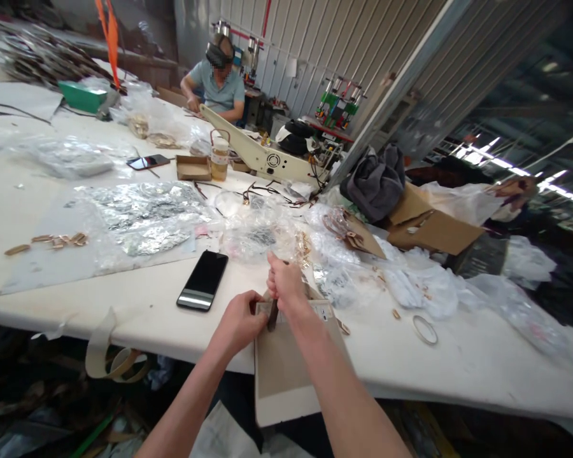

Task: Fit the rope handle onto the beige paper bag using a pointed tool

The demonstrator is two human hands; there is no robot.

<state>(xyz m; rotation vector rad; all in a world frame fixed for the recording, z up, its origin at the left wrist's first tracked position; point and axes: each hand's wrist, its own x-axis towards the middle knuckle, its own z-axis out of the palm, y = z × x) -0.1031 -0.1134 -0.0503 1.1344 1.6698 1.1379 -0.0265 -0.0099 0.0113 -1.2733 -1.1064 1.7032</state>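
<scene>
Head view, lower centre: the right hand (284,284) pinches a thin dark-brown strap (272,316) over a flat tan cardboard sheet (281,362), which the left hand (239,321) clasps at its edge on the white desk (138,305). The strap looks light and limp, best held near its end; the sheet looks stiff and light.

Corrugated metal wall (315,44) behind; long white table (52,191); bright daylight right.
</scene>
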